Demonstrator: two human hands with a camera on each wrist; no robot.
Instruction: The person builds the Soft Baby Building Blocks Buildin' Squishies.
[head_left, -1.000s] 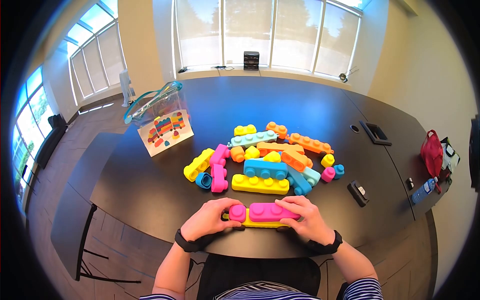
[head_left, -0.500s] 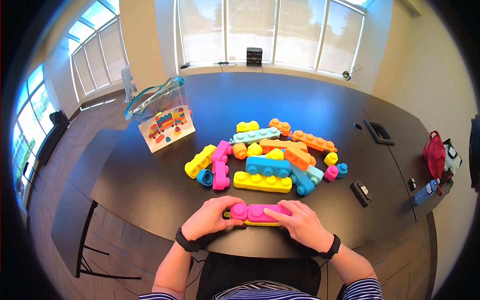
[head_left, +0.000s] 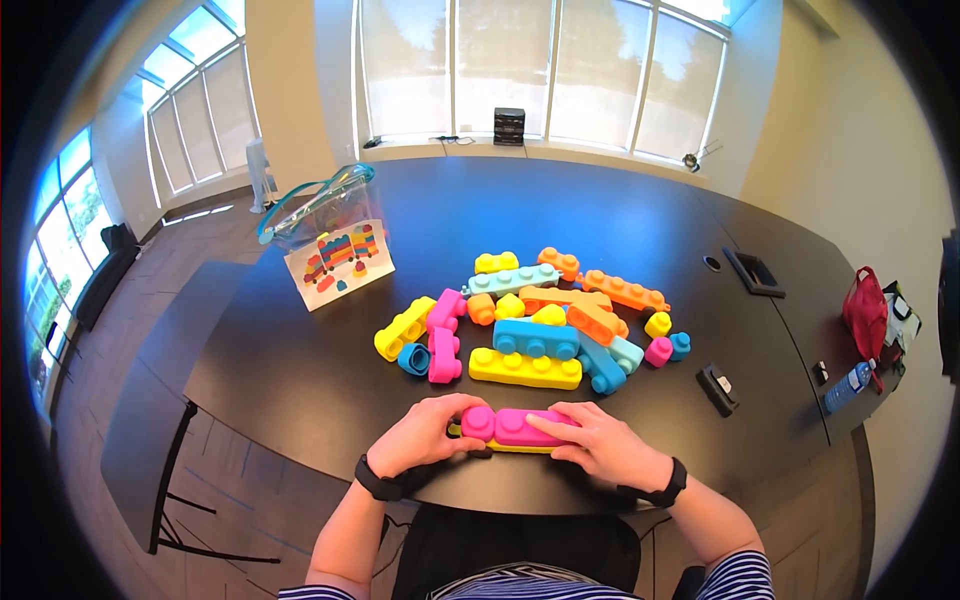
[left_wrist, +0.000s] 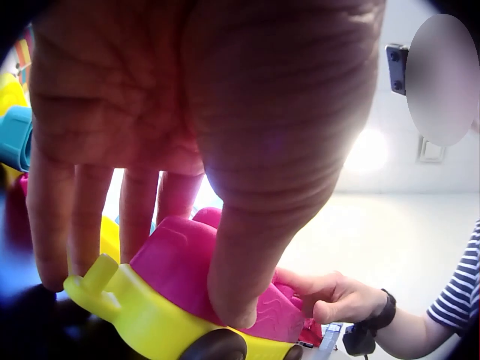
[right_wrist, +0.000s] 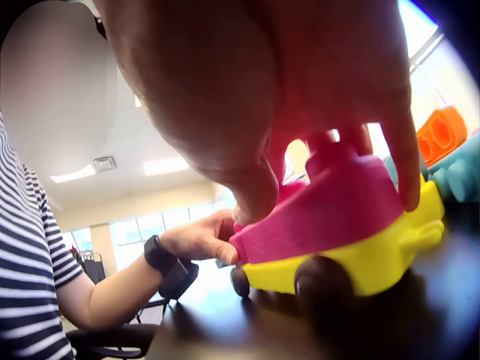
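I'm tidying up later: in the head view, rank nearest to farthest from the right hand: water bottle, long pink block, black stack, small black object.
1. Long pink block: touching the right hand.
2. Small black object: ahead and right.
3. Water bottle: farther right.
4. Black stack: by the windows.
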